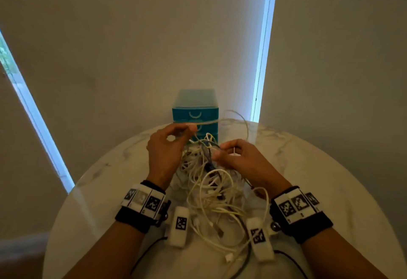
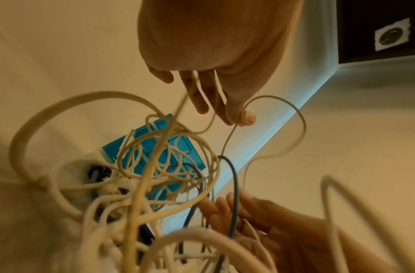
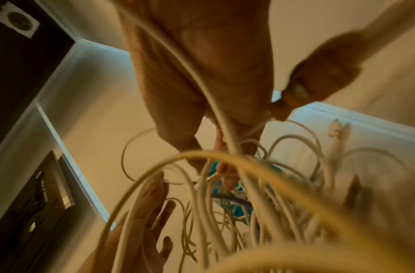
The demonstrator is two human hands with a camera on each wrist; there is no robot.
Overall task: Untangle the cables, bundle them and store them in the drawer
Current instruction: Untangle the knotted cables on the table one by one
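A tangle of white cables [image 1: 211, 193] with a few dark ones lies on the round marble table [image 1: 319, 168], lifted at its far end between my hands. My left hand [image 1: 167, 146] pinches a thin white cable [image 2: 227, 144] between thumb and forefinger, and that strand arcs up to the right. My right hand [image 1: 237, 155] grips white strands of the tangle [image 3: 225, 133] in its curled fingers. The teal drawer unit [image 1: 195, 111] stands just behind the hands, its drawers closed; its lower part is hidden by cables.
White walls with bright window strips rise behind the table. The table's curved edge [image 1: 72, 193] runs close on the left. Loose plug ends [image 1: 229, 257] lie near my wrists at the table's near side.
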